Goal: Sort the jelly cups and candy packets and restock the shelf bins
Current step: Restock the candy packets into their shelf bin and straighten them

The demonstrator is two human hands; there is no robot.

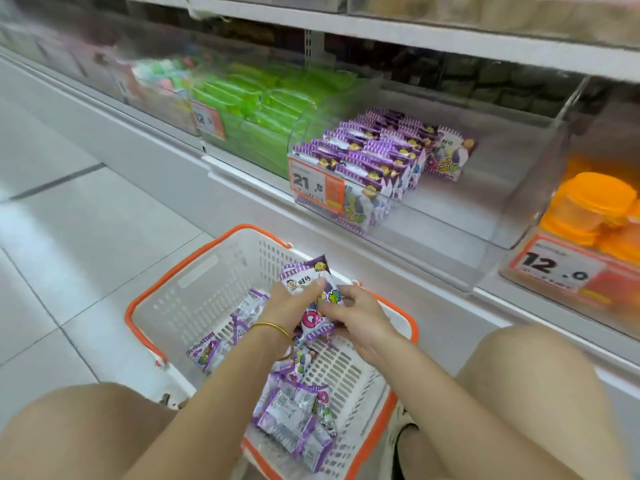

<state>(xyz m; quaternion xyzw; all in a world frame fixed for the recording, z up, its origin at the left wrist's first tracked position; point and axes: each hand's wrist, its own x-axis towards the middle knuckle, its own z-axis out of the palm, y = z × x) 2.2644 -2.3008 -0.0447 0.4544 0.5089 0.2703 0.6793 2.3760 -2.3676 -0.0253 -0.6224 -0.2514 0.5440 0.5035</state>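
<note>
A small stack of purple candy packets (313,289) sits just below the frame's centre, held over the white basket (194,306). The left hand (294,304) has thumb and fingers curled round the stack's upper end, and the right hand (360,322) pinches its lower edge; both close on it. The wrappers look glossy and the stack uneven, so I judge one could slide out and drop among the loose purple packets (291,417) on the basket floor at lower centre.

The matching clear bin (519,188), right of centre, has standing rows (377,157) only on its left side. A hasty push could topple them. Green packets (263,109) at upper centre and orange jelly cups (595,209) at the right edge flank it, so a packet could stray into a neighbouring bin.
</note>
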